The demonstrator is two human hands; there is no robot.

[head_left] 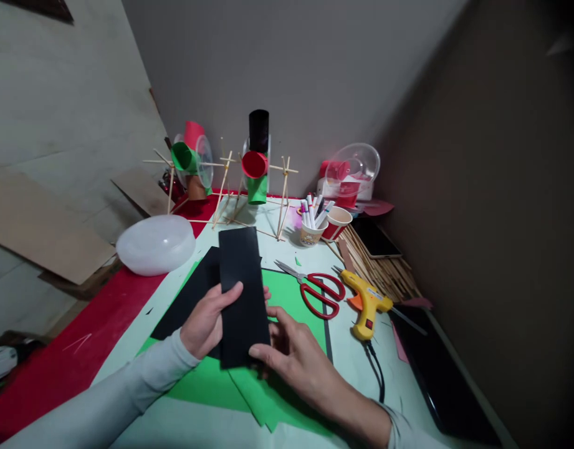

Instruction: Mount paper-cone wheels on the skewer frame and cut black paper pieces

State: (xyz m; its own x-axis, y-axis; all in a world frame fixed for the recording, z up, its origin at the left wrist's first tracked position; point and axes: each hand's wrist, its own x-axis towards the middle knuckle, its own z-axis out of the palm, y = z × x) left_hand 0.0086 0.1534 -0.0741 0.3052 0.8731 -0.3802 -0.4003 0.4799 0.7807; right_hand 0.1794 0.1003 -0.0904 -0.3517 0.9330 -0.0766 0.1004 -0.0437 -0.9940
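A flat black paper strip (243, 293) is held upright over the table in both hands. My left hand (210, 318) grips its left edge, thumb across the front and fingers behind. My right hand (291, 352) pinches its lower right corner between thumb and fingers; part of those fingers is hidden. Beneath lie green paper sheets (202, 393) and a larger black sheet (184, 305). Red-handled scissors (315, 288) rest partly on the green paper, to the right of the strip. Beyond them is a yellow glue gun (367, 302) with its cord.
Stick frames carrying coloured paper cylinders (255, 165) stand at the back. A cup of markers (312, 232), a red-and-white paper cup (337, 223) and thin wooden sticks (384, 268) are at the back right. A translucent bowl (156, 244) sits left; a black glossy device (448, 374) lies right.
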